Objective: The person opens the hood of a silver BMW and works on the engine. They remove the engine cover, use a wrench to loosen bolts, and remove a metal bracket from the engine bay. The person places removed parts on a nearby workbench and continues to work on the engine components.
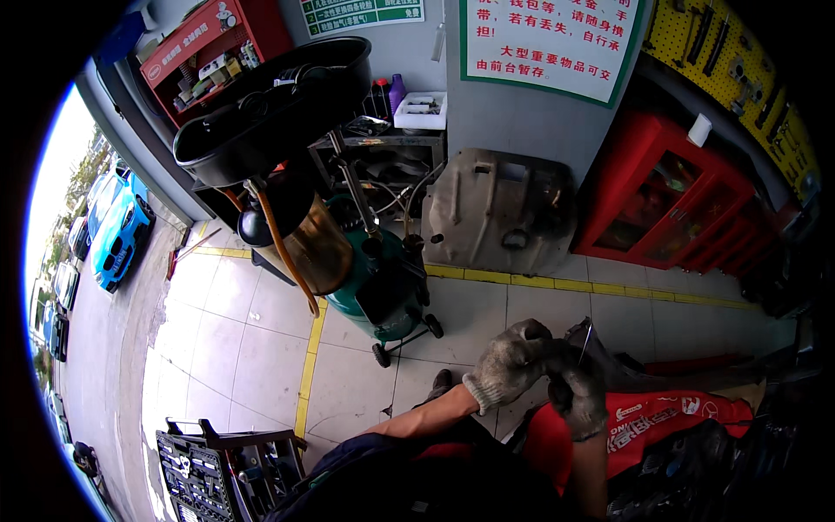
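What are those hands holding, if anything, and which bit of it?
A thin, shiny rod sticks up from the right hand, seemingly held by its hidden lower end. I can't tell whether the left hand grips it too.

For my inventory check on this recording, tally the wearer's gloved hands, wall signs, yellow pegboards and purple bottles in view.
Gloved hands: 2 (left hand, right hand)
Wall signs: 2 (larger sign, smaller sign)
Yellow pegboard: 1
Purple bottle: 1
Total: 6
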Tool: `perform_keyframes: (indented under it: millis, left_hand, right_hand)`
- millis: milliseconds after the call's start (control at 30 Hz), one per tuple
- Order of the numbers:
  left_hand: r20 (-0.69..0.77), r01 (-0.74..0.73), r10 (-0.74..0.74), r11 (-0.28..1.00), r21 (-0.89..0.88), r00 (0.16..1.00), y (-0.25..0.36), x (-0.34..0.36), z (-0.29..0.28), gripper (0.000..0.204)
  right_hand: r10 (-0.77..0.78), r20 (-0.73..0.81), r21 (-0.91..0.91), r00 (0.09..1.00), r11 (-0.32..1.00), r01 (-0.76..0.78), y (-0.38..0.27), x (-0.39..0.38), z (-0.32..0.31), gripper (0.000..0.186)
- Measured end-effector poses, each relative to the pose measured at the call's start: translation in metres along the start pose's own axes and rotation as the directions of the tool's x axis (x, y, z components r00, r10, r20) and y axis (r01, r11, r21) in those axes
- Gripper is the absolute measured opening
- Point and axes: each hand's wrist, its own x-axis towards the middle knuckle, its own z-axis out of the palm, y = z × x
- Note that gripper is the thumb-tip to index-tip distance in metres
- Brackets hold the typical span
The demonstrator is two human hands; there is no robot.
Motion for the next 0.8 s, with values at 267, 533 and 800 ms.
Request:
perform_keyframes:
  millis: [267, 533, 800]
  left_hand:
    - [-0.211, 0.037, -0.041, 0.999, -0.019, 0.977, -0.019, 0.053, -0.084, 0.026]
    - [-0.052, 0.126, -0.219, 0.72, -0.682, 0.974, -0.047, 0.087, -0.151, 0.043]
    - [0.03, 0.154, -0.213, 0.597, -0.788, 0.977, -0.067, 0.152, -0.169, 0.033]
  right_hand:
    - [-0.104, -0.118, -0.172, 0.987, 0.982, 0.083, -0.015, 0.093, 0.071, 0.027]
    - [-0.098, -0.034, -0.166, 0.995, 0.982, 0.091, -0.032, 0.172, 0.095, 0.033]
    - [-0.135, 0.098, -0.137, 0.986, 0.979, 0.148, -0.042, 0.26, 0.083, 0.017]
